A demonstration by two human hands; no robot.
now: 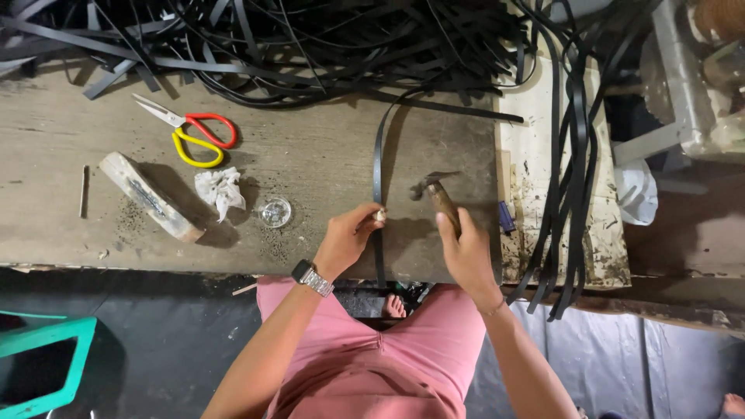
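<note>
- Pink-clad lap sits nearest, below the worktop edge.
- Left hand pinches a small pale piece against the black strap, fingers closed on it.
- Right hand grips the hammer handle, head pointing left, just beside the strap.
- Strap runs lengthwise away from the person, curving right toward the strap pile.

Both bare forearms reach forward from the lap and angle in toward each other. The left hand has its fingers curled, thumb and forefinger pinched together at the tips, a watch on its wrist. The right hand is closed in a fist, knuckles up, just beside the left fingertips.
</note>
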